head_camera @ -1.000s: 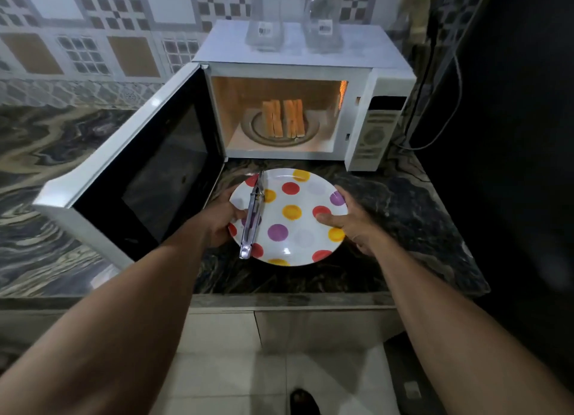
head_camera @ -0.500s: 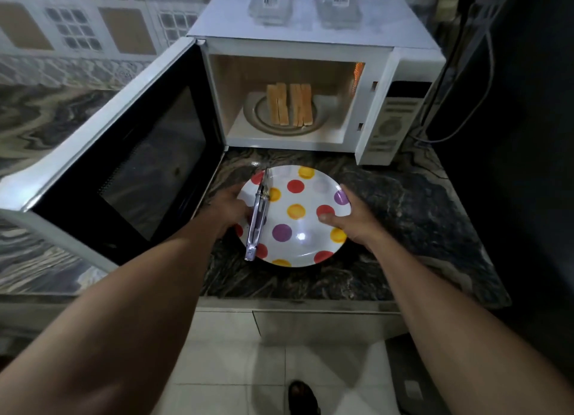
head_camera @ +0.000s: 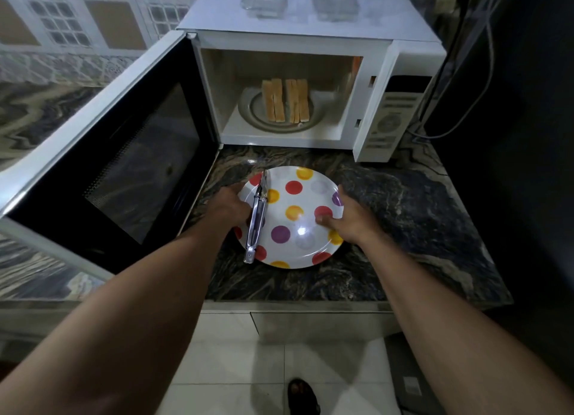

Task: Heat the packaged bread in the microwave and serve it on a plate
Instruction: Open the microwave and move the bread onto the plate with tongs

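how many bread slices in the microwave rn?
4. All stand on edge on the turntable inside the open microwave: a left pair and a right pair, with a narrow gap between the pairs. A slice hidden behind them can't be ruled out.

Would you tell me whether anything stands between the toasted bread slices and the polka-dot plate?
Nothing visible: the white microwave door is open. Steel tongs, held by the left hand, only cover the left side of the polka-dot plate.
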Tool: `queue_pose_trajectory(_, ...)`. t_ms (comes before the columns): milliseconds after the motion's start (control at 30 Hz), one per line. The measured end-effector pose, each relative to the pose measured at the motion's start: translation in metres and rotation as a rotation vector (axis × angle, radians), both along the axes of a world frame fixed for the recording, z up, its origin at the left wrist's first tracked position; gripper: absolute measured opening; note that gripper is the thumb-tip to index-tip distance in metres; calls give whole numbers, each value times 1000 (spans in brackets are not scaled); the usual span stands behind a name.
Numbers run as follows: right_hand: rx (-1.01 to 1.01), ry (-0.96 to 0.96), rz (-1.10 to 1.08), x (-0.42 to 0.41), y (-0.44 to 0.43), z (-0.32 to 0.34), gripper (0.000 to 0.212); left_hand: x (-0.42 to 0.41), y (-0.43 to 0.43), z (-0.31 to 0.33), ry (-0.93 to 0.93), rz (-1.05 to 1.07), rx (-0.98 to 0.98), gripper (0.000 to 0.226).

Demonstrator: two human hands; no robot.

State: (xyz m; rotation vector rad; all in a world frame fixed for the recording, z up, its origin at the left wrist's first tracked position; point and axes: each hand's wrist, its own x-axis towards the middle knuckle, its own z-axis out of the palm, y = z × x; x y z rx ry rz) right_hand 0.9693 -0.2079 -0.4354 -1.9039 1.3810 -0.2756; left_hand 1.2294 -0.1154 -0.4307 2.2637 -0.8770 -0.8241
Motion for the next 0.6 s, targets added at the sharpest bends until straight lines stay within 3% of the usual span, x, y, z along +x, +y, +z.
queue_pose_trajectory(233, -33, 217, -27, 11, 0, -3, 92, 14, -2, -17, 1, -8, -26, 48)
queue_pose_trajectory(467, -17, 249, -42, 12, 0, 0, 92, 2, 9, 8, -41, -54, -55, 47)
queue_pose_trajectory(600, -3, 216, -87, 12, 5, 3, 85, -8, 11, 20, -188, 13, -53, 29)
